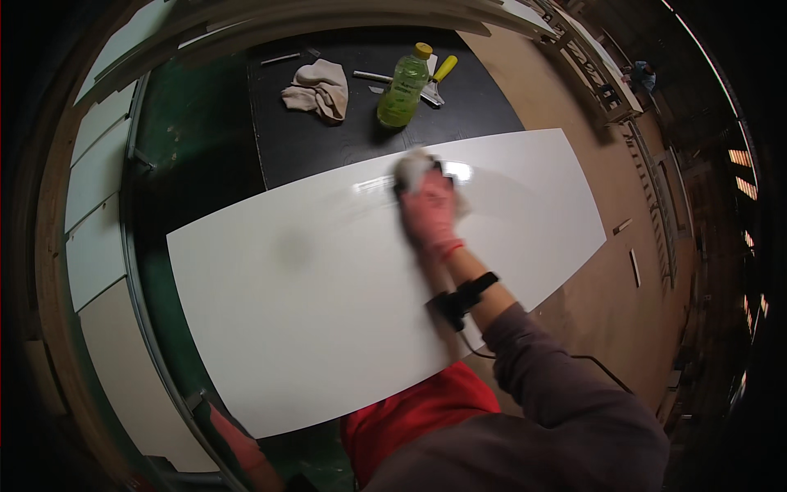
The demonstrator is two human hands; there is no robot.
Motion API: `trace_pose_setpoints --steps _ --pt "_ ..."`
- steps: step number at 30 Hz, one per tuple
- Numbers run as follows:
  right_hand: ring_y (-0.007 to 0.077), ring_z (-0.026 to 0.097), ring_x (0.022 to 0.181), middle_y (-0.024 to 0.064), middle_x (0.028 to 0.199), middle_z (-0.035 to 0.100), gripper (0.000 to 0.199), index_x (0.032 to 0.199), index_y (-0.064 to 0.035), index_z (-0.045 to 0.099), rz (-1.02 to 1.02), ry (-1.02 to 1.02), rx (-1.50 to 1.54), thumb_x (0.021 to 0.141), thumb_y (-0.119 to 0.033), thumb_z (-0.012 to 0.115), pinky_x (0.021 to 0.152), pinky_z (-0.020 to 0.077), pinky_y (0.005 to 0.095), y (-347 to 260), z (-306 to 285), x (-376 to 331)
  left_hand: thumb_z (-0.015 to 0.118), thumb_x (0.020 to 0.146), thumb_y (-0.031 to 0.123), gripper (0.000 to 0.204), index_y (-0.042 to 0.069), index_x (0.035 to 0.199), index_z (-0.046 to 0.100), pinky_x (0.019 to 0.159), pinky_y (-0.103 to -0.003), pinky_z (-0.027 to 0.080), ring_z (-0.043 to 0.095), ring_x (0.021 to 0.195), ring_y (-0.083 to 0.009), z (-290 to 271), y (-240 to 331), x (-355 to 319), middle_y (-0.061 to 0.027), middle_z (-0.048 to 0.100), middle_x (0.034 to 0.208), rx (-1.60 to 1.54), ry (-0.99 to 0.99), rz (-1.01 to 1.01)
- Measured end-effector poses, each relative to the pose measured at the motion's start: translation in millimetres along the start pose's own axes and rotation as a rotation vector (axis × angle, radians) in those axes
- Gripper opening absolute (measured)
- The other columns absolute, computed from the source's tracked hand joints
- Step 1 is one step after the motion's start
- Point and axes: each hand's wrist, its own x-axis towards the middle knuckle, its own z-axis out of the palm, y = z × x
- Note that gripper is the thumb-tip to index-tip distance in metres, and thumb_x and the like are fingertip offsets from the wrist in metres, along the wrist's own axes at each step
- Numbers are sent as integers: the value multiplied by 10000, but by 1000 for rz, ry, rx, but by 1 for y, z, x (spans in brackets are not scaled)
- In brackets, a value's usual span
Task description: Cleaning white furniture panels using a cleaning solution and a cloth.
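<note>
My right hand (430, 205) pinches a soft, pale cloth (415, 166) on the far part of the shiny white board (311, 303), which covers part of the black tabletop (279, 156). From my remote seat, I can't tell whether my near-left hand (235, 436) is spread. The board looks stiff, slippery, maybe heavy; I'd hold its left and right edges.

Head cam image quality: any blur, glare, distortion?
Head view: the right hand and the cloth under it are motion-blurred; in the head view, glare spots on the white board flank that hand, with a shadow left of the forearm; also in the head view, edges bow near the dark rim, while the bottle looks fairly sharp.
</note>
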Motion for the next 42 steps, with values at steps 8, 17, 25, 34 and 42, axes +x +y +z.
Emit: trace_pose_setpoints --steps 8,17,25,34,42 --pt "299 236 1324 146 1373 361 611 1264 -53 437 -760 -470 333 815 -454 542 1108 52 482 -313 47 -81 507 869 204 365 -9 1165 496 854 -339 435 556 999 -279 8 34 17 -170 569 1134 180 -144 -27" --pt "285 374 1217 151 1229 470 518 1160 -19 486 -338 -193 280 764 -341 579 1074 191 444 -142 24 -15 380 945 167 282 -17 1103 524 811 -329 452 565 912 -237 5 36 7 -131 593 1051 -327 -30 -156" --pt "262 342 1276 141 1334 422 578 1309 -23 398 572 -12 -306 873 -400 432 1081 179 447 223 -46 44 488 884 272 366 -16 1110 510 789 -342 441 569 905 -235 15 63 15 -142 594 1025 69 -73 -29" --pt "326 457 1122 193 1109 525 537 1141 -4 504 -376 -359 734 811 -421 577 1063 235 466 -83 -27 -117 550 844 245 392 -11 1138 506 814 -347 439 569 950 -258 9 50 17 -154 587 1062 93 -86 50" --pt "299 515 984 132 915 551 372 932 -26 551 -427 -176 779 731 -314 673 1018 297 455 -73 -28 -134 491 886 224 355 -9 1153 499 794 -334 456 568 944 -231 7 36 16 -146 590 1052 -69 -28 -139"
